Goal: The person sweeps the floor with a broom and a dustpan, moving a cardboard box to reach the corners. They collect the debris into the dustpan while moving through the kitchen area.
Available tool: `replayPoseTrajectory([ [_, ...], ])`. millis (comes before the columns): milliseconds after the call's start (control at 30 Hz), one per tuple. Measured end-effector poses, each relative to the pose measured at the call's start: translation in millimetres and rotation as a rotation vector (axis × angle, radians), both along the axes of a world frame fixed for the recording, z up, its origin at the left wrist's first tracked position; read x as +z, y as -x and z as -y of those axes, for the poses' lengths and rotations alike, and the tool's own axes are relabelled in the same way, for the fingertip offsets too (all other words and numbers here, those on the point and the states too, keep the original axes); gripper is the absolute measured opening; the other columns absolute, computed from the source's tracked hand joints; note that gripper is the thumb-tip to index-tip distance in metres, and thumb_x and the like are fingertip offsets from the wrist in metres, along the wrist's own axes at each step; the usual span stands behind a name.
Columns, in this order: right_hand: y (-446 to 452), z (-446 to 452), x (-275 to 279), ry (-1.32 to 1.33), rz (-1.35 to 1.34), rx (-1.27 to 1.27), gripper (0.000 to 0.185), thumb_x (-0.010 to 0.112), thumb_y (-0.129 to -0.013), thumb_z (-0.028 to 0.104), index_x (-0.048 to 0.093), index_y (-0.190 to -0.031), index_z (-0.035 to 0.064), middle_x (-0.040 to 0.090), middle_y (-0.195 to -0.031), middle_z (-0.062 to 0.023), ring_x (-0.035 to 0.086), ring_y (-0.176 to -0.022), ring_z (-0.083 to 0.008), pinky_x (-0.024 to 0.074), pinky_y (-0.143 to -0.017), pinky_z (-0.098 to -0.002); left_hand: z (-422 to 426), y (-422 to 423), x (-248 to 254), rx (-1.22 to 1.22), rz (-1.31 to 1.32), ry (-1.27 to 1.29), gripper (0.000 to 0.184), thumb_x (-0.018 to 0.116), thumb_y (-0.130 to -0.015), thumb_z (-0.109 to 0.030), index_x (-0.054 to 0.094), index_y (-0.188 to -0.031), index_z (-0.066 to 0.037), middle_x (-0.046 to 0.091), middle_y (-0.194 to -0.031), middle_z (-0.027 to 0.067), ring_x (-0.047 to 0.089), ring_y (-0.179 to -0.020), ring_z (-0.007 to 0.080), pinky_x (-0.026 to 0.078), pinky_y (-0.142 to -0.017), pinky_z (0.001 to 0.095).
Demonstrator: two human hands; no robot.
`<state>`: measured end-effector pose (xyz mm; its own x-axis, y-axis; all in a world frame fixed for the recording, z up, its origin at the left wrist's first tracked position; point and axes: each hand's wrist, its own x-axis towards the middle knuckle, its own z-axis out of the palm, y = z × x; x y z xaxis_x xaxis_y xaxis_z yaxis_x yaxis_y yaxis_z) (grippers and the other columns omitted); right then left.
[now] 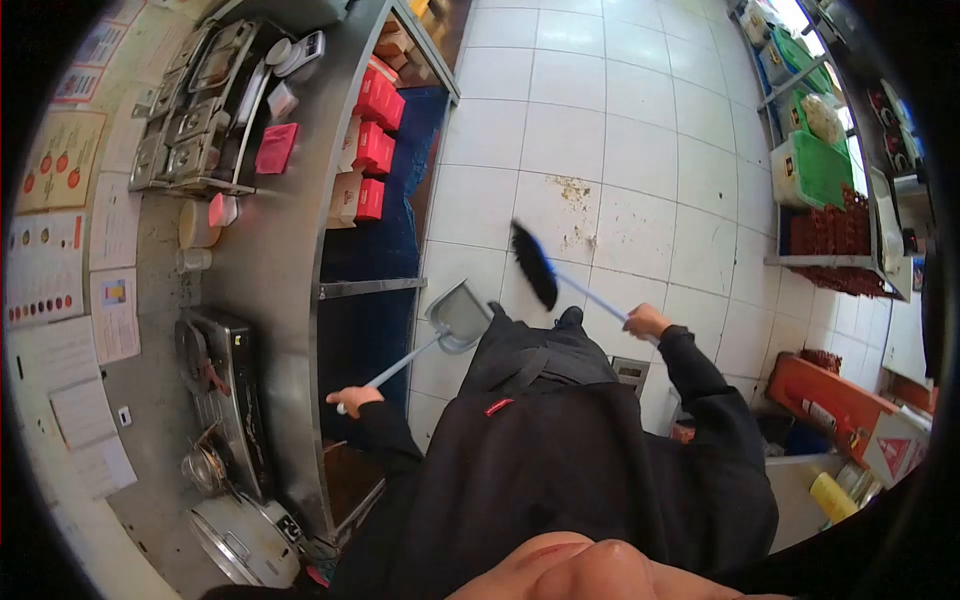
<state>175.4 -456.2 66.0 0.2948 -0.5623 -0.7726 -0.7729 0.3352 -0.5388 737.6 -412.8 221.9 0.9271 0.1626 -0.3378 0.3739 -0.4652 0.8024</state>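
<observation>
My left hand (pixel 358 400) is closed around the end of the pale handle of a grey dustpan (pixel 461 318), which is low by the floor, left of my legs. In my right hand (pixel 648 322) is the light blue handle of a broom (pixel 535 266). The broom's black bristles with a blue edge are in front of my feet, to the right of and beyond the dustpan, not touching it. Brown crumbs (pixel 572 190) lie scattered on the white floor tiles (pixel 560 130) beyond the bristles.
Along the left runs a steel counter (pixel 290 220) with metal containers (pixel 190 130) and a stove (pixel 225 390); red boxes (pixel 375 150) sit beneath it. On the right stand shelves with green-lidded bins (pixel 815 170) and brown egg trays (pixel 835 235). An orange box (pixel 825 405) is near my right.
</observation>
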Motion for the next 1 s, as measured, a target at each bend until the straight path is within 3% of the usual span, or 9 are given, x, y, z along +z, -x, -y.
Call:
replayPoseTrajectory([
  [33,-7.8,8.7,17.9,-0.154,-0.151,-0.231,0.012,0.057,-0.065,0.014,0.06,-0.069,0.0027,0.056,-0.054,-0.0062,0.051,-0.04,-0.015,0.0418,-0.043,-0.0265,6.7,-11.9,-28.0,-0.395,0.172,-0.533,0.062,0.025,-0.086,-0.041,0.031,-0.111,0.017,0.045,-0.104,0.0304,0.05,-0.093,0.0358,0.041,-0.081,0.0429],
  [67,-12.2,12.1,19.0,-0.062,-0.196,-0.203,0.018,0.059,-0.062,0.02,0.059,-0.057,0.0031,0.055,-0.047,-0.0067,0.054,-0.041,-0.017,0.0436,-0.044,-0.0283,38.7,9.3,-2.0,-0.323,0.022,-0.325,0.051,0.034,-0.086,-0.02,0.013,-0.124,0.006,0.047,-0.101,0.0287,0.053,-0.089,0.0359,0.042,-0.079,0.0421],
  [100,-17.0,15.5,12.6,0.063,-0.228,-0.054,0.02,0.059,-0.063,0.018,0.057,-0.053,0.0009,0.053,-0.045,-0.0085,0.052,-0.039,-0.0183,0.0429,-0.04,-0.0294,41.1,-46.4,-82.7,-0.495,0.094,-0.54,0.059,0.036,-0.082,-0.005,0.0,-0.128,-0.004,0.048,-0.099,0.0281,0.053,-0.087,0.0361,0.044,-0.077,0.0409],
  [267,-68.6,-9.2,88.0,-0.1,-0.065,-0.66,0.015,0.056,-0.067,0.013,0.055,-0.062,-0.001,0.05,-0.046,-0.0064,0.047,-0.036,-0.0153,0.038,-0.036,-0.0289,160.9,-21.3,-90.8,-0.561,-0.059,-0.314,0.053,0.041,-0.083,-0.027,0.025,-0.123,0.003,0.051,-0.098,0.0229,0.055,-0.085,0.0323,0.043,-0.078,0.0378],
  [367,-105.2,-47.4,155.5,-0.231,-0.053,-0.854,0.011,0.052,-0.073,0.012,0.05,-0.067,0.0025,0.044,-0.046,-0.0022,0.044,-0.036,-0.0102,0.0337,-0.033,-0.0253,223.1,8.5,-62.4,-0.266,-0.152,0.081,0.063,0.042,-0.077,-0.054,0.056,-0.076,0.008,0.057,-0.084,0.0189,0.056,-0.08,0.0291,0.04,-0.077,0.0373],
  [567,-206.5,-179.4,208.8,-0.44,-0.128,-1.286,0.009,0.05,-0.076,0.01,0.049,-0.073,0.0011,0.045,-0.049,-0.0041,0.045,-0.034,-0.015,0.0364,-0.031,-0.0295,294.3,3.8,-92.3,-0.529,-0.035,0.079,0.059,0.047,-0.074,-0.053,0.056,-0.068,0.005,0.058,-0.077,0.0181,0.055,-0.076,0.0298,0.042,-0.073,0.0368],
  [733,-281.8,-249.1,187.7,-0.548,-0.232,-1.467,0.017,0.047,-0.073,0.009,0.049,-0.063,-0.0042,0.048,-0.048,-0.0103,0.047,-0.036,-0.0206,0.0368,-0.034,-0.0339,320.0,-28.3,-149.0,-0.831,0.113,-0.156,0.057,0.045,-0.077,-0.048,0.053,-0.08,0.009,0.055,-0.086,0.0233,0.054,-0.083,0.0331,0.042,-0.076,0.0384],
  [900,-260.8,-262.6,75.7,-0.441,-0.134,-1.475,0.011,0.048,-0.058,0.006,0.051,-0.048,0.0034,0.048,-0.045,-0.009,0.051,-0.04,-0.0212,0.037,-0.039,-0.0343,308.9,21.2,-70.7,-0.675,-0.03,-0.153,0.071,0.039,-0.078,-0.052,0.043,-0.097,0.017,0.047,-0.104,0.0292,0.05,-0.095,0.0358,0.039,-0.082,0.0387],
  [1000,-234.5,-265.1,-0.5,0.225,-0.037,-0.93,0.01,0.05,-0.058,0.006,0.05,-0.049,0.0042,0.049,-0.046,-0.0074,0.048,-0.039,-0.0191,0.0346,-0.037,-0.0324,313.7,9.5,-80.9,-0.614,-0.155,-0.084,0.074,0.036,-0.078,-0.054,0.042,-0.101,0.016,0.043,-0.111,0.0283,0.046,-0.101,0.0347,0.038,-0.085,0.0381],
])
